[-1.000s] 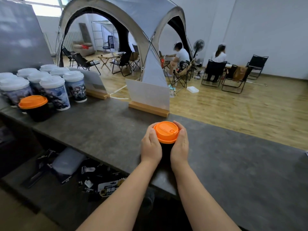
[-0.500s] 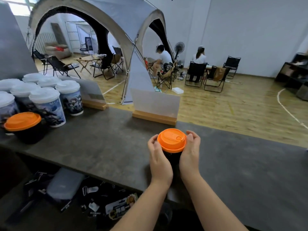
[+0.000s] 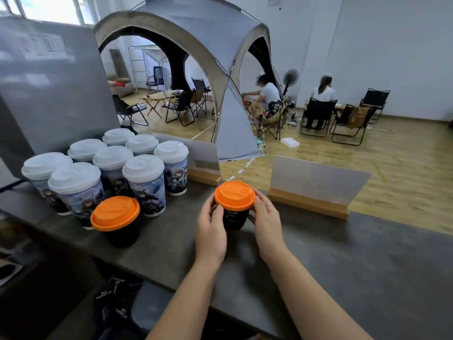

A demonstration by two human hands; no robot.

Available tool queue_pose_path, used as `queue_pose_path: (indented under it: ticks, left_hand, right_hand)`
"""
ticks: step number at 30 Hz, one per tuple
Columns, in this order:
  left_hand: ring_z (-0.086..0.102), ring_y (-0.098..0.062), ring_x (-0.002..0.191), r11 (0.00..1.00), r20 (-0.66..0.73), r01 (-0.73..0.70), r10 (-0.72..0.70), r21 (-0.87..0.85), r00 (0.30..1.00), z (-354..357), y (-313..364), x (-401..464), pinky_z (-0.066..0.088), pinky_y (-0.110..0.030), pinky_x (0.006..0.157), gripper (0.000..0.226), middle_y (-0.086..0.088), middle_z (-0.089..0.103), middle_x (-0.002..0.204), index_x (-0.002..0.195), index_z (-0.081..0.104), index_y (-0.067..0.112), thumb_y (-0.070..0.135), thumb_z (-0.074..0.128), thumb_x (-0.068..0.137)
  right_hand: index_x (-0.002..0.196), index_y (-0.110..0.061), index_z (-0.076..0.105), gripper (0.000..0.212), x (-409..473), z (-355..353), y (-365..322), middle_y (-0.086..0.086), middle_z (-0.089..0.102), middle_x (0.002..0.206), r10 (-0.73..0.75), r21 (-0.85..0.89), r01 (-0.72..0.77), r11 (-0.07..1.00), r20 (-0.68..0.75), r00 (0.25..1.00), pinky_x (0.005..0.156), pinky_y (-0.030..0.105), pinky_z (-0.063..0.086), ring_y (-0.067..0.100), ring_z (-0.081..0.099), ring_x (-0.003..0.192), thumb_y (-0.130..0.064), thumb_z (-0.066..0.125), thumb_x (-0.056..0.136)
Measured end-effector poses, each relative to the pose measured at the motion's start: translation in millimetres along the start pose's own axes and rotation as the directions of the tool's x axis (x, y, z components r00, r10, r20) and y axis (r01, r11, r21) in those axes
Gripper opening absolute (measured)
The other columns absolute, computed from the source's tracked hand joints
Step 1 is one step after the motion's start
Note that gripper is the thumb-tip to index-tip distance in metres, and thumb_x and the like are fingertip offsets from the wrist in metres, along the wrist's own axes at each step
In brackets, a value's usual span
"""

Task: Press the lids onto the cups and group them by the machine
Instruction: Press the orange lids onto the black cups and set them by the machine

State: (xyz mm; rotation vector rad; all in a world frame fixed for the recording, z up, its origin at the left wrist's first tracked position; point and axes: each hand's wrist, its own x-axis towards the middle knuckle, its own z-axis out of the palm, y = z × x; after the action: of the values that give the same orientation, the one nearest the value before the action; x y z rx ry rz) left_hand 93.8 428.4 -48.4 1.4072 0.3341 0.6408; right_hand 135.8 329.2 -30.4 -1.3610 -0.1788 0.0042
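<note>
A black cup with an orange lid (image 3: 234, 195) stands on the dark counter (image 3: 343, 261). My left hand (image 3: 210, 231) curls round its left side and my right hand (image 3: 266, 219) curls round its right side, fingertips under the lid's rim. A second black cup with an orange lid (image 3: 115, 217) stands to the left, apart from my hands. Behind it is a cluster of several taller printed cups with white lids (image 3: 143, 177). A large grey machine (image 3: 49, 89) rises behind them at the left.
Two card signs in wooden bases (image 3: 311, 192) stand along the counter's far edge, one just right of the held cup. Below the counter's near edge lies a shelf with dark packets (image 3: 115, 303). A tent, folding chairs and seated people fill the room beyond.
Both hands have carried the orange-lidded cup leftwards along the counter, closer to the group of cups by the machine. The view has swung left with it.
</note>
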Motion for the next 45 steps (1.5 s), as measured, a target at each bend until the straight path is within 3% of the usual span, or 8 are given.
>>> queue_pose_path:
  ticks: [5, 8, 20, 25, 29, 32, 37, 45]
  left_hand:
    - [0.052, -0.011, 0.128, 0.999, -0.025, 0.042, -0.042, 0.002, 0.999, -26, -5, 61, 0.037, -0.042, 0.115, 0.045, 0.004, 0.06, 0.135, 0.135, 0.057, 0.023, 0.027, 0.047, 0.091]
    - [0.048, -0.012, 0.133, 0.997, 0.006, 0.073, -0.073, -0.005, 0.997, -30, -12, 83, 0.032, -0.042, 0.118, 0.052, 0.002, 0.056, 0.142, 0.144, 0.05, 0.017, 0.027, 0.047, 0.093]
    - [0.041, -0.011, 0.139, 0.994, 0.061, 0.093, -0.089, -0.062, 0.994, -29, -29, 103, 0.026, -0.039, 0.121, 0.057, 0.001, 0.047, 0.149, 0.15, 0.04, 0.017, 0.024, 0.043, 0.094]
    - [0.034, -0.014, 0.143, 0.988, 0.013, 0.143, -0.142, -0.052, 0.99, -32, -25, 100, 0.022, -0.036, 0.122, 0.049, -0.003, 0.038, 0.156, 0.152, 0.035, 0.013, 0.013, 0.039, 0.103]
    - [0.049, -0.02, 0.131, 0.977, -0.193, 0.182, -0.201, -0.112, 0.961, -40, -8, 70, 0.033, -0.033, 0.114, 0.038, -0.005, 0.053, 0.141, 0.139, 0.051, 0.015, 0.013, 0.04, 0.103]
    - [0.059, -0.017, 0.105, 0.973, -0.197, 0.167, -0.196, -0.159, 0.961, -39, 8, 37, 0.044, -0.031, 0.093, 0.026, -0.002, 0.065, 0.113, 0.113, 0.06, 0.021, 0.013, 0.037, 0.103]
    - [0.061, -0.014, 0.084, 0.982, -0.043, 0.141, -0.147, -0.124, 0.988, -9, 29, 5, 0.047, -0.015, 0.068, 0.034, -0.008, 0.068, 0.093, 0.093, 0.066, 0.015, 0.011, 0.034, 0.105]
    - [0.061, -0.021, 0.087, 0.982, 0.289, 0.181, -0.157, -0.06, 0.944, 126, 37, -39, 0.046, -0.025, 0.074, 0.038, -0.006, 0.069, 0.09, 0.094, 0.067, 0.013, 0.013, 0.03, 0.105]
  right_hand:
    - [0.136, -0.022, 0.05, 0.036, 44, 55, 26, 0.0, 0.058, 0.134, 0.043, -0.063, -0.04, 0.997, 0.046, 0.998, 0.109, 0.044, 0.042, 0.016, 0.054, 0.124, -0.024, 0.05, 0.1]
    - [0.125, -0.022, 0.052, 0.026, 59, 73, 38, 0.005, 0.062, 0.124, 0.058, -0.065, -0.06, 0.996, -0.029, 0.998, 0.105, 0.048, 0.045, 0.019, 0.059, 0.117, -0.024, 0.053, 0.099]
    - [0.145, -0.022, 0.041, 0.064, 66, 90, 54, -0.003, 0.048, 0.147, 0.026, -0.074, -0.027, 0.997, -0.009, 1.0, 0.118, 0.043, 0.029, 0.009, 0.041, 0.137, -0.052, 0.033, 0.09]
    - [0.153, -0.019, 0.025, 0.053, 60, 86, 43, -0.003, 0.031, 0.157, 0.067, -0.073, -0.066, 0.995, 0.005, 0.998, 0.122, 0.039, 0.019, 0.011, 0.026, 0.145, -0.041, 0.029, 0.105]
    - [0.142, -0.011, 0.046, 0.041, 45, 63, 26, 0.001, 0.049, 0.144, 0.046, -0.092, -0.065, 0.994, -0.192, 0.98, 0.115, 0.031, 0.032, 0.012, 0.045, 0.134, -0.024, 0.039, 0.104]
    - [0.115, -0.012, 0.067, 0.033, 21, 36, 4, 0.007, 0.071, 0.111, 0.084, 0.046, -0.075, 0.996, -0.266, 0.96, 0.093, 0.025, 0.049, 0.014, 0.066, 0.106, -0.016, 0.037, 0.103]
    - [0.083, -0.006, 0.068, 0.035, -10, -23, -27, 0.011, 0.072, 0.076, 0.021, 0.105, 0.022, 0.994, -0.395, 0.918, 0.068, 0.023, 0.053, 0.018, 0.066, 0.075, -0.008, 0.037, 0.1]
    - [0.082, -0.003, 0.067, 0.035, -46, -166, -61, 0.007, 0.068, 0.069, -0.059, 0.08, 0.138, 0.987, -0.626, 0.778, 0.063, 0.018, 0.052, 0.014, 0.063, 0.068, -0.006, 0.037, 0.101]
